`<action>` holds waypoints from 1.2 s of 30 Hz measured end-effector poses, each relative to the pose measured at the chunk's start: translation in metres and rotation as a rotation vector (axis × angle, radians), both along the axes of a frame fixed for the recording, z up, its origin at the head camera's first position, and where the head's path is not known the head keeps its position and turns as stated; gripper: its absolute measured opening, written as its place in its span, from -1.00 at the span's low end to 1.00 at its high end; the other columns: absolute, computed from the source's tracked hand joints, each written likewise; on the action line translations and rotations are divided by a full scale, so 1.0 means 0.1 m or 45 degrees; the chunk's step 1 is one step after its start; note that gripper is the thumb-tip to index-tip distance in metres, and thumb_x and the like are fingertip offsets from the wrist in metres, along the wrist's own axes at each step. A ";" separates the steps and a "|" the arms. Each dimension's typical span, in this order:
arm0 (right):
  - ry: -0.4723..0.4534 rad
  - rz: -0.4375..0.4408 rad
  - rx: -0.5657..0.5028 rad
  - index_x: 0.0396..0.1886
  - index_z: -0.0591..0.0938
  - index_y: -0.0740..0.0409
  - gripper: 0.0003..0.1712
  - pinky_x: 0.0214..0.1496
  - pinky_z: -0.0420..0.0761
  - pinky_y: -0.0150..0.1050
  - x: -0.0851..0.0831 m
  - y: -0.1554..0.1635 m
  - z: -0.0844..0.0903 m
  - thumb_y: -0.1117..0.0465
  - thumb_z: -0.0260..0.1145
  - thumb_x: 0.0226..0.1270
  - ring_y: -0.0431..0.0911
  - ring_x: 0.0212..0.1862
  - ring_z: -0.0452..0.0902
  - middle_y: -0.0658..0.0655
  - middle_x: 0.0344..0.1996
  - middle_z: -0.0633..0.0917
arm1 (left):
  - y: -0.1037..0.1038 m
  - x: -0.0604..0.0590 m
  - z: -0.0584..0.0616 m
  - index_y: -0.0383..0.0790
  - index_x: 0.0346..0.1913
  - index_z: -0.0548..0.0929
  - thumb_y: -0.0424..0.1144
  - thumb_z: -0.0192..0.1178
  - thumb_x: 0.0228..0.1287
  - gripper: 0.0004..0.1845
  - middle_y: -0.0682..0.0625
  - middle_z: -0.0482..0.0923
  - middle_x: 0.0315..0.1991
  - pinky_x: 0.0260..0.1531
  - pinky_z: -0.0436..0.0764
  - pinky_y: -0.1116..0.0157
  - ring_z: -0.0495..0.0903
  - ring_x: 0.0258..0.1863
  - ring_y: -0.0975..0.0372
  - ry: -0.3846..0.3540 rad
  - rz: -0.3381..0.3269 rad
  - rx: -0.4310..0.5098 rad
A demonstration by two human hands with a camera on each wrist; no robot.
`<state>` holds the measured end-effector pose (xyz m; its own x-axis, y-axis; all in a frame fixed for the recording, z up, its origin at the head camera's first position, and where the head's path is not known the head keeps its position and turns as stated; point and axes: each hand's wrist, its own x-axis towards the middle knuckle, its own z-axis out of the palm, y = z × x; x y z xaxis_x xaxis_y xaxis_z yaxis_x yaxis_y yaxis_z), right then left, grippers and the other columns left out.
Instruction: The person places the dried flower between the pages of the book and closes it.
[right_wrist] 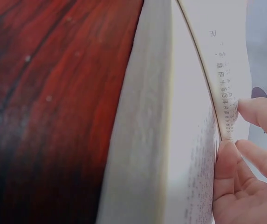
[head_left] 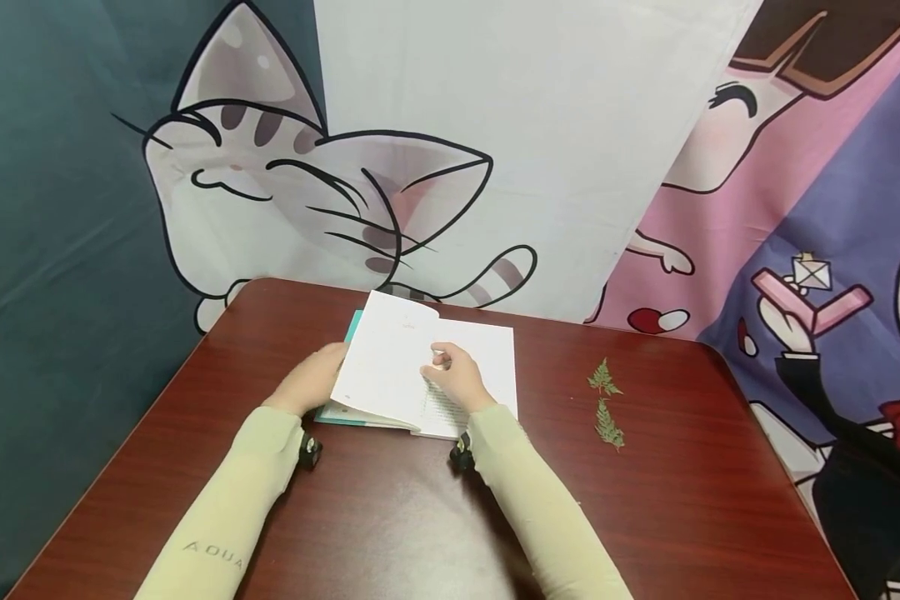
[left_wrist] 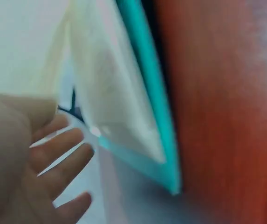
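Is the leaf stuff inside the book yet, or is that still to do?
Not yet. Done: the book lies open on the table. In hand: the right hand pinches a page's edge, lifting it, while the left hand rests at the book's left side. Left: both fern sprigs lie on the table to the right, apart from the book, untouched.
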<state>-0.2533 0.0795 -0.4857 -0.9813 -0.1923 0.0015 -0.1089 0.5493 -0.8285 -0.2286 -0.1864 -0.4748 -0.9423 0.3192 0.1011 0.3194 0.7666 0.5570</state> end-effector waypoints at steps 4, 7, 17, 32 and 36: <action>-0.005 -0.004 0.014 0.33 0.54 0.23 -0.43 0.13 0.57 0.00 0.00 -0.02 0.01 0.22 0.40 0.36 0.04 -0.02 0.57 0.16 -0.12 0.65 | -0.01 0.00 0.17 -0.33 0.53 0.27 -0.19 -0.11 0.64 -0.47 -0.32 0.31 0.44 0.36 0.31 -0.17 0.31 0.43 -0.16 0.043 0.168 0.001; -0.009 -0.010 0.030 0.34 0.54 0.22 -0.43 0.13 0.57 -0.01 0.01 -0.02 0.01 0.22 0.41 0.36 0.03 -0.01 0.57 0.15 -0.12 0.65 | 0.07 0.00 0.28 -0.31 0.55 0.23 -0.10 -0.07 0.64 -0.42 -0.29 0.25 0.48 0.38 0.29 -0.14 0.27 0.46 -0.14 0.079 0.147 0.008; 0.007 -0.009 0.047 0.33 0.55 0.23 -0.44 0.15 0.58 -0.02 0.00 -0.02 0.00 0.22 0.41 0.36 0.05 -0.01 0.59 0.17 -0.11 0.66 | 0.45 0.01 0.25 -0.32 0.56 0.19 0.16 0.19 0.42 -0.12 -0.27 0.16 0.54 0.46 0.10 -0.19 0.13 0.54 -0.09 0.118 -0.119 -0.232; -0.034 -0.012 0.041 0.36 0.53 0.18 -0.43 0.14 0.57 -0.03 0.02 -0.04 0.02 0.17 0.39 0.40 -0.01 -0.01 0.55 0.12 -0.09 0.63 | 0.57 0.03 0.11 -0.24 0.62 0.04 0.31 0.23 0.31 0.06 -0.27 -0.07 0.61 0.46 0.04 -0.22 -0.06 0.59 -0.13 -0.185 -0.214 -0.366; -0.009 -0.001 0.058 0.35 0.52 0.19 -0.43 0.15 0.56 -0.01 0.01 -0.03 -0.01 0.18 0.39 0.40 0.01 -0.02 0.54 0.12 -0.11 0.63 | 0.58 0.03 0.10 -0.26 0.63 0.00 0.27 0.23 0.34 0.06 -0.30 -0.13 0.62 0.45 0.06 -0.23 -0.10 0.59 -0.18 -0.235 -0.218 -0.368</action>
